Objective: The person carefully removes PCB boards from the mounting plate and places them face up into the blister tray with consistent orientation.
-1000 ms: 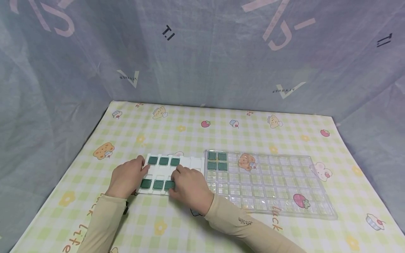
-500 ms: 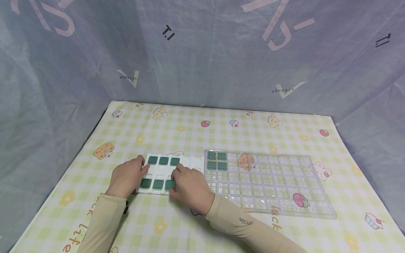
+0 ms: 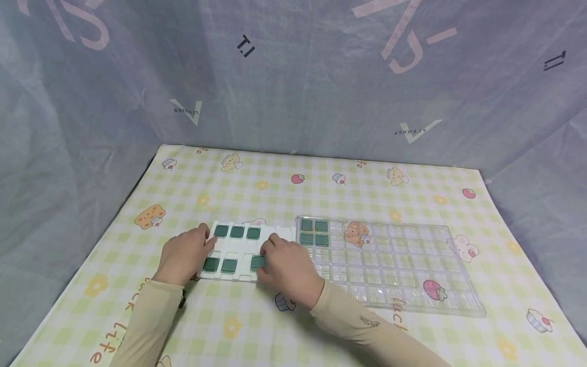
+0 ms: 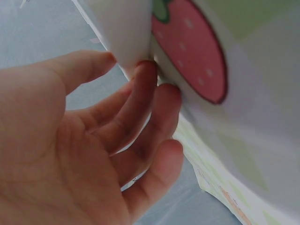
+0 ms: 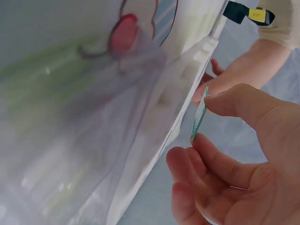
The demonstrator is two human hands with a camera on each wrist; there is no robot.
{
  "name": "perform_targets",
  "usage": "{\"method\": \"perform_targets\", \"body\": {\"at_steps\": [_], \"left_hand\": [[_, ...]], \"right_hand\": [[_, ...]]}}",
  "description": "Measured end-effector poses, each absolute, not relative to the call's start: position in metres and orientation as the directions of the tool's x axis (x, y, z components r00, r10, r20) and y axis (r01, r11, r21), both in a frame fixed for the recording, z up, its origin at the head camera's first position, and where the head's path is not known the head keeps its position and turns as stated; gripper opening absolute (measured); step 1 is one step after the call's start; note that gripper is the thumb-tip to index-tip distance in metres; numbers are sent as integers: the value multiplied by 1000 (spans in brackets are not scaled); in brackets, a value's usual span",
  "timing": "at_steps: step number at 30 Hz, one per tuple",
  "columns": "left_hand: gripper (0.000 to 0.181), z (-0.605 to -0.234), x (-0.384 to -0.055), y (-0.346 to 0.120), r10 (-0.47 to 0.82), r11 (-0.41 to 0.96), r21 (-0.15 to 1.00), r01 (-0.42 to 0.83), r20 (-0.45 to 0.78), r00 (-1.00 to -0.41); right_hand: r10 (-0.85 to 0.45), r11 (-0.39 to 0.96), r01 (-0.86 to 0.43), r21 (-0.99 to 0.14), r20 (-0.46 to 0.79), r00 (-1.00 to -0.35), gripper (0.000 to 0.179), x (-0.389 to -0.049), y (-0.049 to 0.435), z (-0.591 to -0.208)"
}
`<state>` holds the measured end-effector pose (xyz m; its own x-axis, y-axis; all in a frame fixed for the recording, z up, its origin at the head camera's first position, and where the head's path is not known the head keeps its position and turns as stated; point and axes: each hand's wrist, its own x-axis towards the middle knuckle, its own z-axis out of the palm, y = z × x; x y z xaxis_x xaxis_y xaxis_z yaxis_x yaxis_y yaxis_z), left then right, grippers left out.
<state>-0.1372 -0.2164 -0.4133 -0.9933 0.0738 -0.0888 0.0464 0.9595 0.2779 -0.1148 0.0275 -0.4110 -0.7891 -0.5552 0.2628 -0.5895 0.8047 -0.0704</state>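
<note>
A white tray [image 3: 234, 247] lies left of centre in the head view, bearing several small green circuit boards [image 3: 222, 231]. My left hand [image 3: 181, 256] holds the tray's left end; in the left wrist view its bent fingers [image 4: 146, 79] reach the edge of the white tray. My right hand [image 3: 291, 267] is over the tray's right part. Between thumb and index fingertip it pinches one green circuit board [image 5: 200, 115], seen nearly edge-on in the right wrist view. In the tray's near row, two boards [image 3: 229, 266] lie to the left of the held one.
Right beside the white tray stands a clear plastic compartment tray [image 3: 474, 306]. Several green boards [image 3: 322, 226] sit in its far left compartments. A checked, cartoon-printed cloth [image 3: 293, 204] covers the table, and grey-blue fabric [image 3: 293, 92] hangs behind and at both sides.
My right hand has taken a board from the white tray's near row and moved right with it, leaving a bare slot. The left hand has stayed at the tray's end.
</note>
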Motion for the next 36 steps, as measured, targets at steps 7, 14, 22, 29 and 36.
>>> {"method": "perform_targets", "body": {"at_steps": [7,14,22,29,36], "left_hand": [[26,-413,-138,-216,63,960,279,30,-109,-992],[26,-411,-139,-216,62,961,275,30,-108,-992],[26,-411,-138,-216,62,960,279,28,-115,-991],[26,-411,-138,-216,69,959,283,36,-107,-992],[26,-411,-137,-216,67,958,285,33,-109,-992]], "right_hand": [[-529,817,-565,-116,238,-814,24,-116,49,-405],[-470,848,-498,-179,179,-864,28,-122,75,-402],[-439,870,-466,-161,180,-880,29,-127,101,-407],[-401,897,-411,-163,92,-912,29,-131,114,-407],[-391,905,-397,-153,68,-918,28,-132,116,-408]]}}
